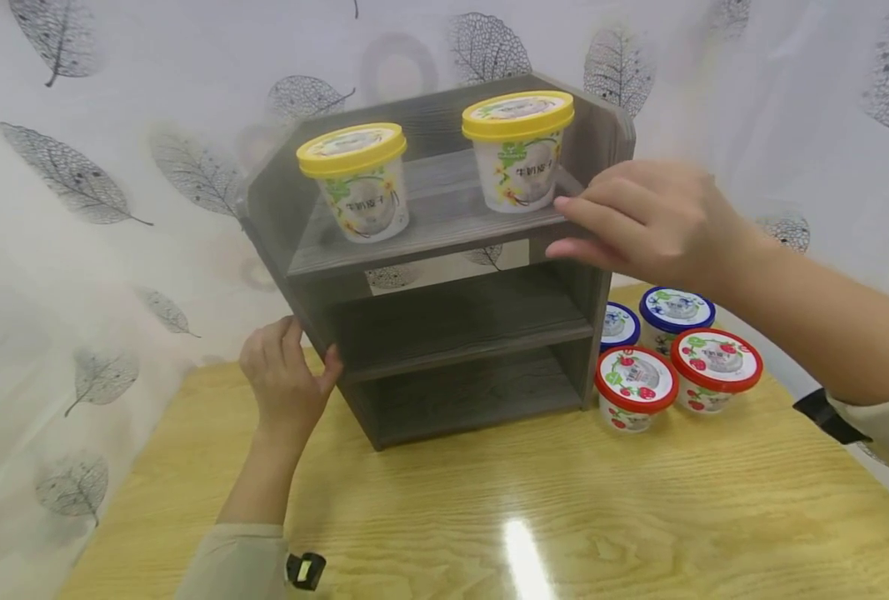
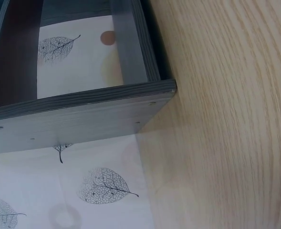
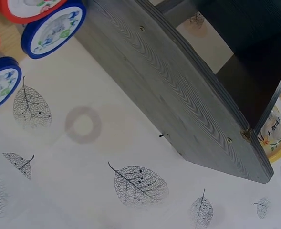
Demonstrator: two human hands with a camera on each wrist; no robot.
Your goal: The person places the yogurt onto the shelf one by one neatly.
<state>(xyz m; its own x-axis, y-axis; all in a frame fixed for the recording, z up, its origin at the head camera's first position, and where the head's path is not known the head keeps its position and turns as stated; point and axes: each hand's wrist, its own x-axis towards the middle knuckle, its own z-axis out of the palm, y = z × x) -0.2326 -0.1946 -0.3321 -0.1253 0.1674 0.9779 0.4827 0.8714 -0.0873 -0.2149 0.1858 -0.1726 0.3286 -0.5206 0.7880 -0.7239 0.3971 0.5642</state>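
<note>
A dark grey wooden shelf [image 1: 459, 350] stands on the table, seen from its sides in both wrist views. On its top board are two white cups with yellow lids, a left cup [image 1: 369, 200] and a right cup [image 1: 522, 167]. My left hand [image 1: 282, 371] grips the shelf's left side panel, thumb across the front edge and fingers along the outer face. At the upper right, my right hand [image 1: 657, 221] is beside the right yellow-lidded cup, thumb and index fingertips apart. Whether its index finger touches the cup, I cannot tell. Neither wrist view shows a hand.
Right of the shelf stand two red-lidded cups [image 1: 636, 379] and two blue-lidded cups [image 1: 676, 308] on the wooden table [image 1: 451, 508]. Behind everything hangs a white sheet [image 1: 189, 75] with a leaf print. The shelf's lower boards are below the top one.
</note>
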